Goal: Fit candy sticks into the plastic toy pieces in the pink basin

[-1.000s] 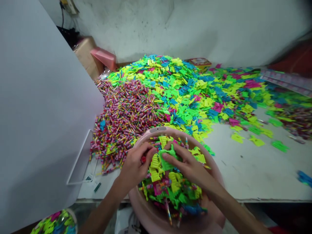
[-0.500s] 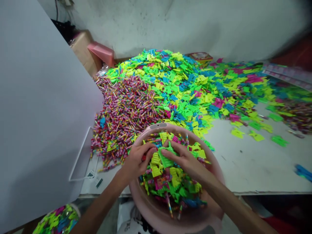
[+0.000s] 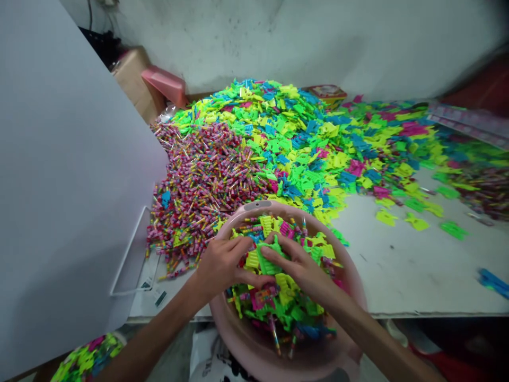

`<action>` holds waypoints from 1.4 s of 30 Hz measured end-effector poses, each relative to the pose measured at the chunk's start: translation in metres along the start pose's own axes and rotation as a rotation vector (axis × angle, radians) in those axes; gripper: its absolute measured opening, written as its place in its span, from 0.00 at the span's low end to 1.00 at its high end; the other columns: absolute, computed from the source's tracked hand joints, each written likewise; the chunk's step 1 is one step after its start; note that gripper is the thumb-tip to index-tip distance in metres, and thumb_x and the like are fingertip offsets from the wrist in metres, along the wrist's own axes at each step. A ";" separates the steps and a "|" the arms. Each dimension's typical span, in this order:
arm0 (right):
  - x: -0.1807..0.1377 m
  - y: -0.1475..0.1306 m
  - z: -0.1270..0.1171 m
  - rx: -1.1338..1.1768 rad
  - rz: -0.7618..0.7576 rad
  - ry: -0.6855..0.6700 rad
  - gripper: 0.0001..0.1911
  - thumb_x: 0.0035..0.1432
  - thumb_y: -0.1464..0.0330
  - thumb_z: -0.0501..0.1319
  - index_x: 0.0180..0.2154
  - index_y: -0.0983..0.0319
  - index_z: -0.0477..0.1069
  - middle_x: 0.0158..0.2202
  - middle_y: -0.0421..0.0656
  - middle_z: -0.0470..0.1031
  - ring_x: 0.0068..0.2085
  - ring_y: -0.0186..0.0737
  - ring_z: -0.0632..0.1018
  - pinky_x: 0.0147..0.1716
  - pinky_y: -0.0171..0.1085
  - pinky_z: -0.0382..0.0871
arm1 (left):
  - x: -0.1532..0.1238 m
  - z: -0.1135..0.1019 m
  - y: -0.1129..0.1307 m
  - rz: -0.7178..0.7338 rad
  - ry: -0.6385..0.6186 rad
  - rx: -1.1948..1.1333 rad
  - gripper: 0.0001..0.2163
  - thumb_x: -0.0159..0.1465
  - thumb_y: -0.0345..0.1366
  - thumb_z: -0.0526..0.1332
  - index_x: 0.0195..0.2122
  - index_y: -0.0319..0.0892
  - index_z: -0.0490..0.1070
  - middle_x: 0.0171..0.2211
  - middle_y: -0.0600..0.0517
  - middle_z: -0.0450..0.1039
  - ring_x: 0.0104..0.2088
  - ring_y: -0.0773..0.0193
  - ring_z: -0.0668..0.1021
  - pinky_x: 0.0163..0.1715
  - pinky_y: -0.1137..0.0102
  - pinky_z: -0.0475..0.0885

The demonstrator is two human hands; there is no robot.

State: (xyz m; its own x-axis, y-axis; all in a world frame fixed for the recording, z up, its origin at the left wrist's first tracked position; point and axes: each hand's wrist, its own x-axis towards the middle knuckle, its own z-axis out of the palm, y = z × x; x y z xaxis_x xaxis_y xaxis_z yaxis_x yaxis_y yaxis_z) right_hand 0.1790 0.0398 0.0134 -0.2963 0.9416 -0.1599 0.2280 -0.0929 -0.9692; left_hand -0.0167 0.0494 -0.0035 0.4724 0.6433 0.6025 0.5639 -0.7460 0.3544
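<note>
A pink plastic basin [image 3: 350, 276] holds a mix of bright plastic pieces and small tubes with multicoloured segments. Over the basin, my right hand [image 3: 304, 268] pinches a flat green plastic piece [image 3: 269, 260] with a ribbed face between thumb and fingers. My left hand [image 3: 222, 265] is just left of that piece, thumb and fingers spread apart, with the thumb low over the basin's contents. Its other fingertips are partly hidden. Yellow ribbed pieces [image 3: 252, 260] show between the two hands.
Behind the basin lie a heap of pink segmented tubes [image 3: 207, 170] and a larger heap of green, yellow, blue and pink pieces [image 3: 294, 127]. A white panel [image 3: 79, 175] stands at left. Blue pieces [image 3: 493, 281] lie near the table's right front edge.
My left hand has opened from a closed grip, its thumb now stretched out lower over the basin. My right hand still holds the green piece in nearly the same place.
</note>
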 end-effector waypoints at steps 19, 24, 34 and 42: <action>0.027 0.010 -0.094 -0.615 -0.217 0.336 0.14 0.68 0.56 0.56 0.44 0.56 0.76 0.46 0.46 0.79 0.49 0.50 0.77 0.52 0.46 0.68 | -0.018 -0.009 -0.013 -0.795 0.063 -0.049 0.18 0.69 0.50 0.55 0.27 0.44 0.69 0.17 0.59 0.67 0.19 0.68 0.70 0.22 0.74 0.63; 0.085 0.057 -0.151 -0.727 -0.096 0.410 0.09 0.65 0.64 0.60 0.40 0.60 0.78 0.47 0.52 0.79 0.55 0.56 0.74 0.58 0.54 0.63 | -0.023 -0.006 -0.022 -1.011 -0.050 -0.196 0.18 0.67 0.55 0.54 0.36 0.45 0.70 0.25 0.55 0.76 0.27 0.58 0.78 0.27 0.70 0.69; 0.156 0.087 -0.141 -0.435 0.003 0.488 0.15 0.67 0.62 0.63 0.51 0.63 0.73 0.53 0.47 0.75 0.50 0.47 0.78 0.50 0.51 0.74 | -0.028 0.003 -0.019 -0.953 0.055 -0.286 0.17 0.69 0.50 0.52 0.33 0.45 0.72 0.25 0.54 0.73 0.28 0.59 0.76 0.30 0.69 0.69; 0.085 0.030 -0.111 0.079 -0.021 0.386 0.21 0.54 0.51 0.68 0.42 0.58 0.73 0.38 0.42 0.78 0.42 0.46 0.80 0.38 0.42 0.79 | -0.008 0.009 -0.008 -0.867 0.069 -0.640 0.17 0.68 0.50 0.59 0.48 0.44 0.75 0.49 0.46 0.79 0.51 0.52 0.79 0.50 0.62 0.75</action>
State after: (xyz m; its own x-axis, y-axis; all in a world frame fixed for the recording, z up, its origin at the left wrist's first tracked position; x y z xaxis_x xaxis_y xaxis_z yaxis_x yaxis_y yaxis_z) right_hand 0.2636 0.1530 -0.0080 0.0736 0.9947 -0.0722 0.1490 -0.0825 -0.9854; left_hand -0.0189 0.0516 -0.0181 0.0323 0.9995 -0.0017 0.2202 -0.0055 0.9754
